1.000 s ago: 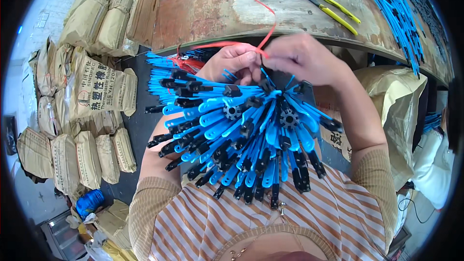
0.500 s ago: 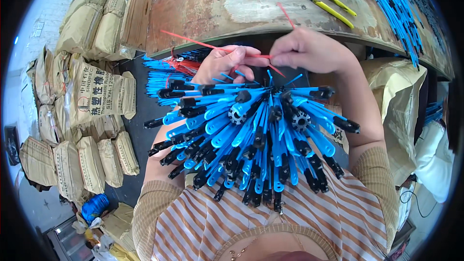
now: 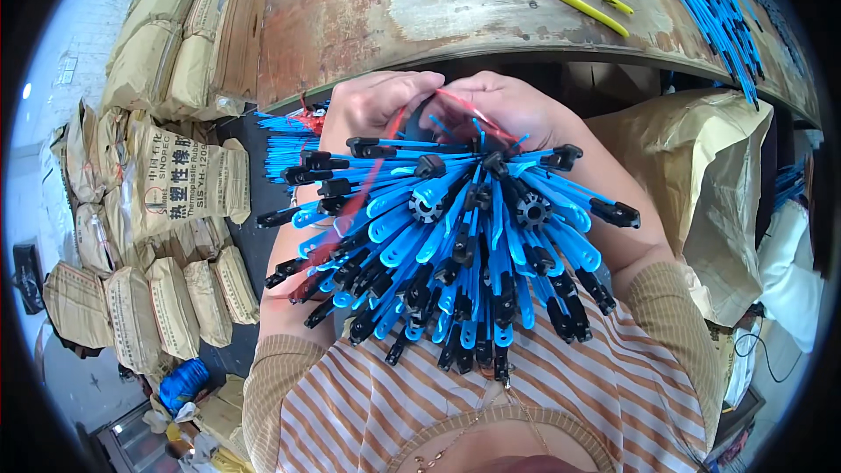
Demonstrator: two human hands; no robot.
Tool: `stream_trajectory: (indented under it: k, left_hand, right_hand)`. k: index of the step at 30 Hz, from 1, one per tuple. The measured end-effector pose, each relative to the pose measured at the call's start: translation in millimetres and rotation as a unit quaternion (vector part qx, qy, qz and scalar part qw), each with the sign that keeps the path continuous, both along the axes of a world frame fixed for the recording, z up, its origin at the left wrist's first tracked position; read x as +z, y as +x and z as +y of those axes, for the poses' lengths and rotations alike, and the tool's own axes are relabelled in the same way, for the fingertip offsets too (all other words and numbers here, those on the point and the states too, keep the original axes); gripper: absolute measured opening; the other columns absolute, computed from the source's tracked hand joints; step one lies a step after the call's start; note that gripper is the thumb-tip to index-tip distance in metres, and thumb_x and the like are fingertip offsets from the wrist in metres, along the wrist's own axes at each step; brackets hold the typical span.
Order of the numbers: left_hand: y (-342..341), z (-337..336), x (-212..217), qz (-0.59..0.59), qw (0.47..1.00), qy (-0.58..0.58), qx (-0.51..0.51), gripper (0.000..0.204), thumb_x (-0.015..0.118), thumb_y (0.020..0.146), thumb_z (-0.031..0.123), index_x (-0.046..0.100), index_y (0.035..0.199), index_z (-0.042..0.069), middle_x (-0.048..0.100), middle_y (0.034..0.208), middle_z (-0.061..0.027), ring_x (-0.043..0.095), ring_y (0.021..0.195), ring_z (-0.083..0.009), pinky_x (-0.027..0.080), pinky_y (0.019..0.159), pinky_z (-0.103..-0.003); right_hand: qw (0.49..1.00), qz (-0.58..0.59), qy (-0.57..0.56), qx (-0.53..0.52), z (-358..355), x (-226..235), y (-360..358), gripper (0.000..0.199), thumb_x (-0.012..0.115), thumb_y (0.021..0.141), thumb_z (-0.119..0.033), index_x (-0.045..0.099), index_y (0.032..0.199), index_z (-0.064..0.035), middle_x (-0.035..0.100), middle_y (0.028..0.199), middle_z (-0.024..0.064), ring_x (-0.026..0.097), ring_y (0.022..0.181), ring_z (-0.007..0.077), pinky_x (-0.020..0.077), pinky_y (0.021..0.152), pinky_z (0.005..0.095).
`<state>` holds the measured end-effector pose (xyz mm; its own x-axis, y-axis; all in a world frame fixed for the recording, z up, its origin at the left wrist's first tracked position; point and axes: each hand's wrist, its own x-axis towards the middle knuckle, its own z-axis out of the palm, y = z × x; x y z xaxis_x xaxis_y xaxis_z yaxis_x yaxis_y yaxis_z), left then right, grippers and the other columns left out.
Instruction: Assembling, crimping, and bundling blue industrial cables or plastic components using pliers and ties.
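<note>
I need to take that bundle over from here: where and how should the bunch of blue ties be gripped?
Grip the bunch of blue ties at its gathered far end by the table edge, where the left hand and right hand pinch it with a red strip. It is narrowest there; the black-tipped ends fan out toward the chest. Judging by that fan, come from the table side, wrapping around the neck.

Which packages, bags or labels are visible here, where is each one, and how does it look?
Stacked sacks: on the floor at the left, tan, pillow-shaped, piled in rows.
Printed sack: upright at the left beside the bench, tan with dark and red print.
Upper sacks: piled at the upper left, plain tan.
Open paper bag: at the right under the bench edge, crumpled, tan.
</note>
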<state>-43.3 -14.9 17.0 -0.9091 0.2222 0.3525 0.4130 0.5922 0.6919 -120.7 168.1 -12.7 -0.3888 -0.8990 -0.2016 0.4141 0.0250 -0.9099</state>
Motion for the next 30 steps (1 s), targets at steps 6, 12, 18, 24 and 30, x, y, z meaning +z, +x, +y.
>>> stream_trajectory:
  k: [6,12,18,24,30]
  left_hand:
    - [3,0,0,-0.074,0.994,-0.02,0.077,0.017,0.054,0.089,0.006,0.068,0.095,-0.002,0.069,0.088,-0.0138,0.063,0.072,-0.0165,0.05,0.069,-0.024]
    - [10,7,-15,-0.194,0.948,0.185,0.174,0.03,0.054,0.093,0.025,0.067,0.087,-0.001,0.065,0.071,-0.0104,0.056,0.058,-0.0166,0.046,0.056,-0.027]
    - [15,18,-18,-0.247,0.75,0.598,0.142,0.044,0.044,0.096,0.034,0.066,0.087,-0.002,0.059,0.063,-0.0066,0.049,0.053,-0.0146,0.047,0.064,-0.029]
    - [34,7,-60,-0.111,0.65,0.751,-0.048,0.041,0.044,0.096,0.033,0.063,0.077,0.002,0.054,0.057,-0.0041,0.045,0.05,-0.0153,0.045,0.074,-0.03]
    - [2,-16,-106,0.253,0.905,0.342,-0.016,0.04,0.048,0.093,0.034,0.057,0.066,0.007,0.052,0.056,-0.0031,0.049,0.055,-0.0161,0.043,0.067,-0.029]
  right_hand:
    - [0.97,-0.13,-0.127,-0.162,12,-20,-17,0.017,0.055,0.087,-0.012,0.065,0.09,0.0005,0.062,0.084,0.0091,0.057,0.073,0.0133,0.0499,0.072,0.0285]
    - [0.878,-0.175,-0.363,-0.257,61,22,-1,0.016,0.046,0.094,-0.017,0.052,0.084,-0.0057,0.051,0.074,0.0038,0.052,0.076,0.0186,0.0424,0.095,0.0493]
    - [0.918,-0.041,-0.247,-0.307,141,11,23,0.016,0.046,0.094,-0.016,0.048,0.08,-0.0071,0.038,0.063,-0.0014,0.038,0.06,0.0129,0.0462,0.082,0.0376]
    - [0.904,0.024,-0.128,-0.408,205,15,77,0.017,0.048,0.094,-0.015,0.047,0.08,-0.0063,0.039,0.061,-0.0006,0.041,0.057,0.0109,0.0461,0.07,0.0293]
    - [0.912,0.229,-0.033,-0.338,184,20,128,0.014,0.052,0.087,-0.008,0.053,0.075,-0.0029,0.05,0.066,0.0062,0.047,0.06,0.017,0.0433,0.059,0.0312]
